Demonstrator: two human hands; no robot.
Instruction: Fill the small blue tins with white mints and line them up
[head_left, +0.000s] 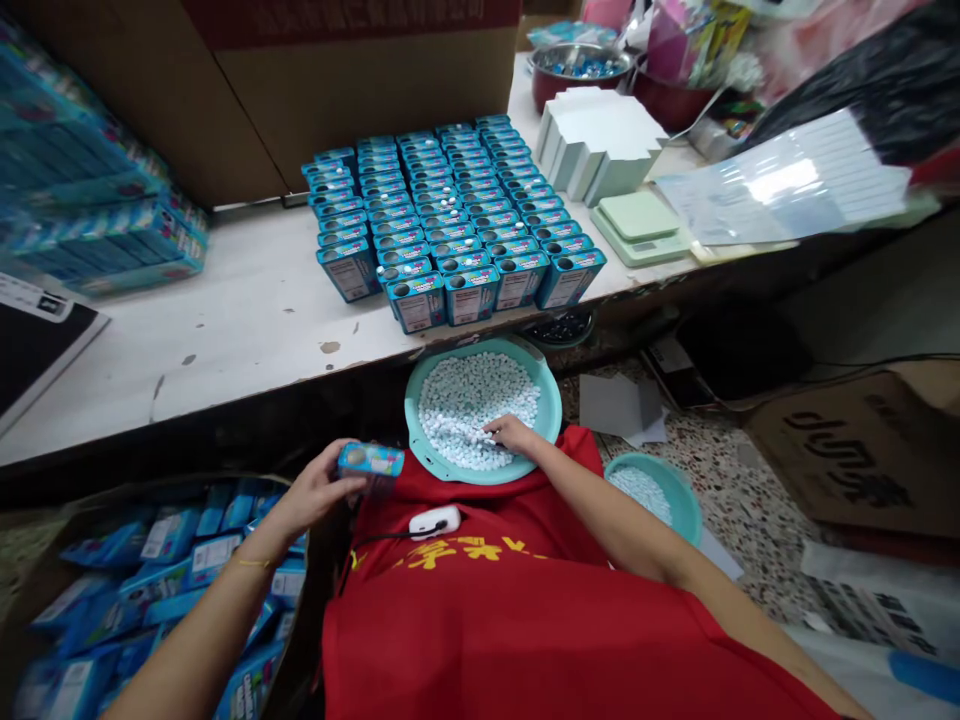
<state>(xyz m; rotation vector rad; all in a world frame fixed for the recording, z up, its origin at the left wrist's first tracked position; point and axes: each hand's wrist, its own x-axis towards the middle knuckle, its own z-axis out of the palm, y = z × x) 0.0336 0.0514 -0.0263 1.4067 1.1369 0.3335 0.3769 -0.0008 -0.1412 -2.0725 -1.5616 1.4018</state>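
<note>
A small blue tin (372, 460) with a round dark spot on its top is gripped between the thumb and fingers of my left hand (328, 487), left of the basin. My right hand (513, 434) reaches into a turquoise basin (551, 400) on my lap, its fingers bent in among small white candies (474, 395). The fingertips are partly buried, so how many candies they hold is hidden. Rows of similar blue tins (472, 290) stand upright on the white table (247, 340), some with loose white candies on top.
A carton of blue packs (172, 535) stands at lower left; more packs (142, 235) are stacked on the table. A green scale (637, 220), white blocks (600, 130) and a steel bowl (581, 65) stand at right. Below sits another turquoise basin (686, 500) of candies.
</note>
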